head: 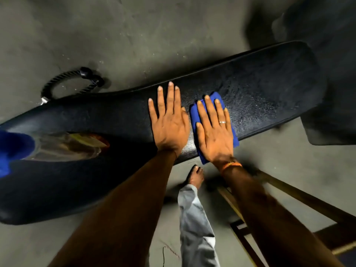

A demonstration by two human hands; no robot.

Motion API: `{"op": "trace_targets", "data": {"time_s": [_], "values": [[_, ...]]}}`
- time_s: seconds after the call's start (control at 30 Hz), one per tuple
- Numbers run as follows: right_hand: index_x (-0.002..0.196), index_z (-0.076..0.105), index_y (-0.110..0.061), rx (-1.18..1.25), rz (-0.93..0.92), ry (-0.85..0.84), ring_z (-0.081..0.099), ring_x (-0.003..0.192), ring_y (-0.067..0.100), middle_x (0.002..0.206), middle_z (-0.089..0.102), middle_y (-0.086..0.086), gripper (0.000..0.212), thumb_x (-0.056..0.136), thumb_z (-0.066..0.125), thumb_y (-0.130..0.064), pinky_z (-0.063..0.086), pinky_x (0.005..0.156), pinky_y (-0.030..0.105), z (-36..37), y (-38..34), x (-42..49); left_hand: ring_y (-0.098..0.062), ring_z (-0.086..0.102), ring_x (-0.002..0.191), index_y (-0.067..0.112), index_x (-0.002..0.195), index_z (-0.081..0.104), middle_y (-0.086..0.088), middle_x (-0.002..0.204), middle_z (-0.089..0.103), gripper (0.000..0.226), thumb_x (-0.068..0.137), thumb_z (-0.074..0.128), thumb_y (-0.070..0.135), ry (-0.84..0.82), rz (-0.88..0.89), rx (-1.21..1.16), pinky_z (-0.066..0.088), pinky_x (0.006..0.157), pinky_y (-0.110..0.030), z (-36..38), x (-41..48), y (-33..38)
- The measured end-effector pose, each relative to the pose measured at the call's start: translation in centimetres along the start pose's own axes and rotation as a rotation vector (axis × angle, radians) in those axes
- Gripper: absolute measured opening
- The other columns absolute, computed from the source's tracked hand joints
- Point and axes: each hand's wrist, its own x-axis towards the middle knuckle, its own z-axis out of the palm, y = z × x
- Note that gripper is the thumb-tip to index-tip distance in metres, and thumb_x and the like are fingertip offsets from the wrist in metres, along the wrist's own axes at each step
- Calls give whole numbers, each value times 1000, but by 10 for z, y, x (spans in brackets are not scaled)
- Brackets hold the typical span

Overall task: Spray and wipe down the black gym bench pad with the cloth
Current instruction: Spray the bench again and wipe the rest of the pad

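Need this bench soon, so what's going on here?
A person is wiping the pad. The right hand presses a blue cloth flat on it; the left hand rests flat on the bare pad beside it. The pad beyond the cloth looks wet with spray. A clear bottle lies on the pad's near end.

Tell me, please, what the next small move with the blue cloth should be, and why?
Probably slide the right hand, pressed flat on the folded blue cloth, rightward over the black textured bench pad, where spray droplets glisten unwiped; the left hand rests flat beside it, bracing the pad.
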Motion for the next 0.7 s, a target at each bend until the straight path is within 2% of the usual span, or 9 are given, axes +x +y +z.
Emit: {"op": "trace_targets", "data": {"time_s": [0.17,0.23,0.33,0.47,0.7], "values": [[164,25,-24,32,45,66,15,161,28,173,21,3,58,108,28,-39,15,130,50,-9,5,102,-26,5,160,18,164,12,0,173,7,65,105,25,42,17,-20,-1,7,128,-55,5,3,2],[164,26,-24,37,56,72,16,161,28,173,22,3,58,108,27,-39,15,130,51,-12,8,115,-26,6,160,18,164,13,0,173,8,65,105,25,41,21,-19,12,7,128,-55,4,3,2],[166,19,-24,24,91,79,11,162,26,174,16,2,59,109,26,-38,15,130,50,-10,13,69,-26,3,160,19,164,10,0,173,5,64,106,22,42,-6,-19,15,9,128,-56,2,3,3],[166,14,-21,-41,137,6,8,162,28,175,12,5,62,108,26,-38,16,130,52,-3,15,-3,-27,4,160,18,164,9,-1,173,5,64,106,23,41,-16,-24,5,9,128,-56,0,3,4],[164,25,-24,15,108,55,15,161,28,173,21,4,59,107,27,-39,14,130,51,-16,21,122,-25,5,160,19,164,13,0,173,8,64,105,27,41,11,-23,31,8,128,-55,4,5,3]]}}
